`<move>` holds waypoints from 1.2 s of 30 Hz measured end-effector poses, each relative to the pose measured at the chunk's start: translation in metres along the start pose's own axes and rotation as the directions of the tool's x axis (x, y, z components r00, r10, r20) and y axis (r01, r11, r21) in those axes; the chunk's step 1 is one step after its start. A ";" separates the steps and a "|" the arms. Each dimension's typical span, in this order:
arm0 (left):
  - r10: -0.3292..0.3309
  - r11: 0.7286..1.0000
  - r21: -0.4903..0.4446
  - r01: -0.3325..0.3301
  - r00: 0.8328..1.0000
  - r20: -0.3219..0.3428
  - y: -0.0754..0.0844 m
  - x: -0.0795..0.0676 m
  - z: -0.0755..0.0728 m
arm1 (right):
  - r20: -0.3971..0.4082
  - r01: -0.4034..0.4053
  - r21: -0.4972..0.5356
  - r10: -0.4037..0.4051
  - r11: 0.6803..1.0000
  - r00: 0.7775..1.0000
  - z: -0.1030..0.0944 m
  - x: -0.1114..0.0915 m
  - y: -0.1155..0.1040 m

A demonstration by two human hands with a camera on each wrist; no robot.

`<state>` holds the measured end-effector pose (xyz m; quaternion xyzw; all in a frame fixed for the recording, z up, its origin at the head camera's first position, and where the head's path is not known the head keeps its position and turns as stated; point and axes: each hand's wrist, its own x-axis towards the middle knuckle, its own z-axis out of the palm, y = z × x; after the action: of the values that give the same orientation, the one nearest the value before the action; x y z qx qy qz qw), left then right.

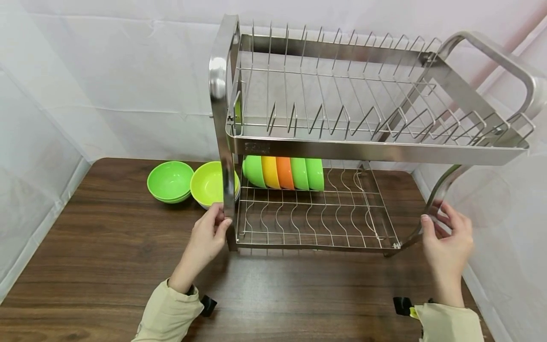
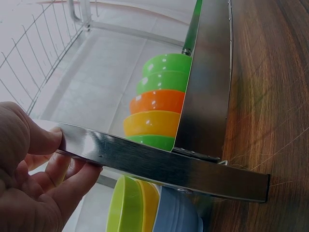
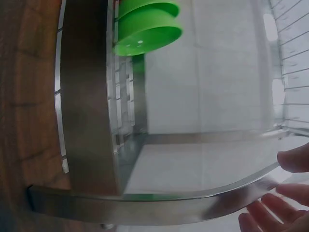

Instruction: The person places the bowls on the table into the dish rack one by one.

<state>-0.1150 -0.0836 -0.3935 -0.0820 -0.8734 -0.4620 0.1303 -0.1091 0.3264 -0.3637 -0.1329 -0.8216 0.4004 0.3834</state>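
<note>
A two-tier metal dish rack (image 1: 376, 153) stands on the brown table. My left hand (image 1: 206, 240) pinches its left upright between thumb and fingers, low on the frame. On the other side, my right hand (image 1: 449, 243) holds the curved right upright, thumb in front and fingers behind. A row of nested bowls (image 1: 284, 173), green, yellow and orange, lies on its side at the back left of the lower tier. Those bowls also show in the left wrist view, stacked beyond the upright (image 2: 159, 164).
Left of the rack sit a pair of green bowls (image 1: 171, 180) and a yellow-green bowl (image 1: 209, 183) stacked on others, partly behind the upright. Wire dividers (image 1: 320, 114) line the upper tier. White sheeting (image 1: 115, 85) hangs behind and beside the wooden table (image 1: 107, 266).
</note>
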 end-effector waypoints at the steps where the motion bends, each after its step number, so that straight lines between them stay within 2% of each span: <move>1: 0.000 1.000 0.000 0.000 1.000 0.000 0.000 0.000 0.000 | 0.005 0.005 -0.001 -0.005 1.000 1.000 0.001 0.000 0.003; 5: 0.008 1.000 0.001 -0.008 1.000 -0.009 -0.001 -0.001 0.000 | -0.010 0.003 -0.011 -0.003 1.000 1.000 0.005 0.002 0.010; 15: 0.041 0.998 0.043 -0.040 0.999 -0.018 0.000 -0.002 -0.003 | -0.011 -0.103 0.025 0.103 0.994 0.995 0.006 0.009 0.017; 21: 0.122 0.990 0.071 -0.120 0.992 -0.019 0.001 -0.003 -0.002 | 0.004 -0.139 0.018 0.139 0.990 0.990 0.003 0.010 0.013; 26: 0.166 0.982 0.086 -0.166 0.986 0.013 0.005 -0.001 -0.006 | 0.018 -0.155 -0.002 0.155 0.988 0.988 0.000 0.012 0.012; 31: 0.161 0.979 0.125 -0.164 0.986 0.033 0.013 0.006 -0.023 | 0.032 -0.154 -0.002 0.154 0.988 0.988 -0.001 0.012 0.013; 33: 0.161 0.976 0.146 -0.161 0.987 0.010 0.016 0.012 -0.035 | 0.033 -0.149 0.003 0.148 0.989 0.988 -0.001 0.012 0.012; 36: 0.181 0.970 0.172 -0.169 0.982 -0.060 0.016 0.025 -0.056 | 0.036 -0.139 0.002 0.139 0.990 0.990 -0.001 0.011 0.012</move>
<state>-0.1263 -0.1207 -0.3433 -0.1303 -0.8927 -0.3769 0.2097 -0.1168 0.3406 -0.3665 -0.1818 -0.8160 0.4305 0.3402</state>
